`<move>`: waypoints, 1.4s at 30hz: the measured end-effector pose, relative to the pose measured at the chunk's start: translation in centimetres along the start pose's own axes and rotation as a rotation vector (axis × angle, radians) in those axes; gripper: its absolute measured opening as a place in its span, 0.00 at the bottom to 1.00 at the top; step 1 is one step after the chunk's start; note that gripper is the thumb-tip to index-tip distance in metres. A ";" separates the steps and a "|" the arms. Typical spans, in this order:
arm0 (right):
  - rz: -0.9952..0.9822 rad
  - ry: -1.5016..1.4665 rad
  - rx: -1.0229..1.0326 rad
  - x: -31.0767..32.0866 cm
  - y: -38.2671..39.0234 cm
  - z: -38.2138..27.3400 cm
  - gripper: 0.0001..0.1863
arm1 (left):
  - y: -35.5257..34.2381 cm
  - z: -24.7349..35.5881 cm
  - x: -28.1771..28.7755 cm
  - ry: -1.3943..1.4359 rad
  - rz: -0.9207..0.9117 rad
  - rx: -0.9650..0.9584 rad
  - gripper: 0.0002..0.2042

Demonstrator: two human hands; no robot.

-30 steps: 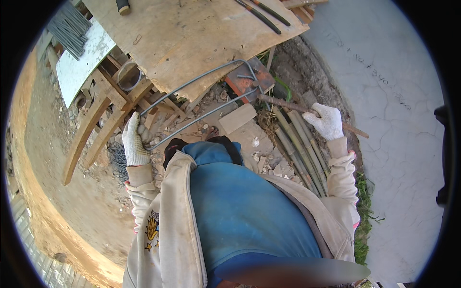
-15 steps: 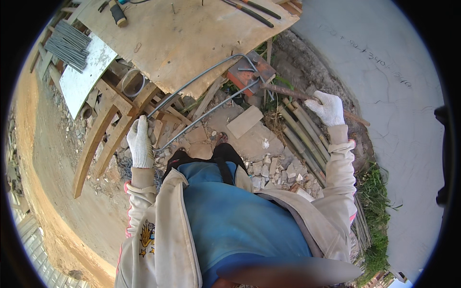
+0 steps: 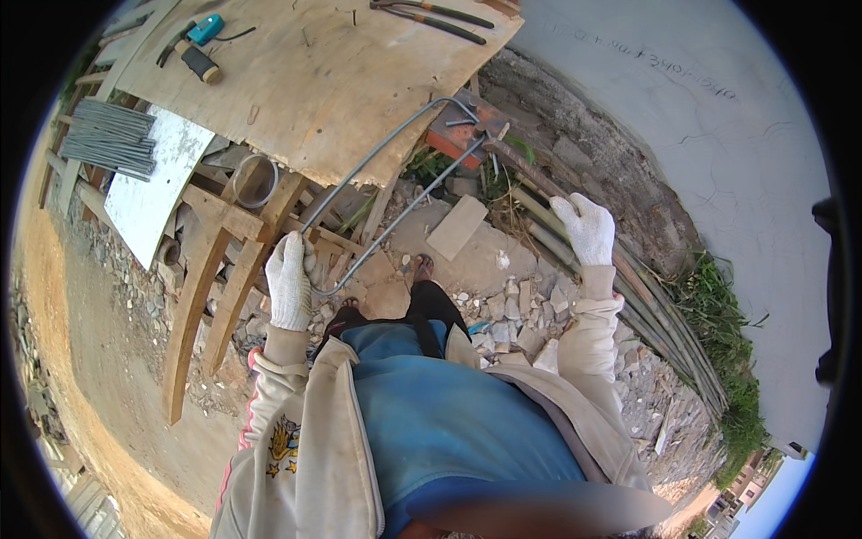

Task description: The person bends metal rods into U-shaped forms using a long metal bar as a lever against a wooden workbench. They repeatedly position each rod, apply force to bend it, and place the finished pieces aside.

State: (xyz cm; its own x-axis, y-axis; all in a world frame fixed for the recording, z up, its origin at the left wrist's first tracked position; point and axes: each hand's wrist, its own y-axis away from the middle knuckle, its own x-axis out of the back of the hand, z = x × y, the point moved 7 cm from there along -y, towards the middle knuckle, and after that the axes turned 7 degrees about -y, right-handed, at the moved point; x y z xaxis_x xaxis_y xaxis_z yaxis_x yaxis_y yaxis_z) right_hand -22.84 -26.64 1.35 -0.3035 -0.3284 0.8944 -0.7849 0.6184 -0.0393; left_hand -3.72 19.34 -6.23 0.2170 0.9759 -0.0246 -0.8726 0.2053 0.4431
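A grey steel rod, bent into a long, narrow loop, stretches from my left hand to a rusty red metal bending block at the bench's near corner. My left hand, in a white knit glove, is closed on the loop's near end. The far end rests at the block among short upright pins. A rusty steel bar runs from the block toward my right hand, also gloved in white, whose fingers are wrapped round it. The part of the bar inside that fist is hidden.
On the plywood bench lie a hammer, a teal tape measure and long-handled cutters. Cut rods are stacked at left on a white board. Rubble, bamboo poles and a grey wall lie around.
My right hand has swung the bar round toward me. My left hand keeps its grip on the rod. The whole view has shifted and turned a little.
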 end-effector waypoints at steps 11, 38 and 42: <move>0.150 -0.017 -0.188 -1.1 5.2 -3.5 0.32 | -1.2 -0.2 -0.7 0.063 -0.315 -0.030 0.16; 0.179 0.084 -0.452 1.7 35.1 1.2 0.25 | -2.7 -0.4 -1.8 0.100 -0.517 -0.099 0.19; 0.146 0.009 -0.425 0.8 34.6 1.2 0.25 | -3.0 0.1 -1.6 0.003 -0.475 -0.188 0.18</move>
State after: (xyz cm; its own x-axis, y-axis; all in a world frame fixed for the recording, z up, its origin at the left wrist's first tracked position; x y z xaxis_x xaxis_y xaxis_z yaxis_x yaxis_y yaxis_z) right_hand -50.86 -6.38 0.21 -0.3885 -0.2109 0.8970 -0.4422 0.8967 0.0193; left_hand -1.40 17.19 -7.48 0.6080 0.7716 -0.1869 -0.7416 0.6360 0.2134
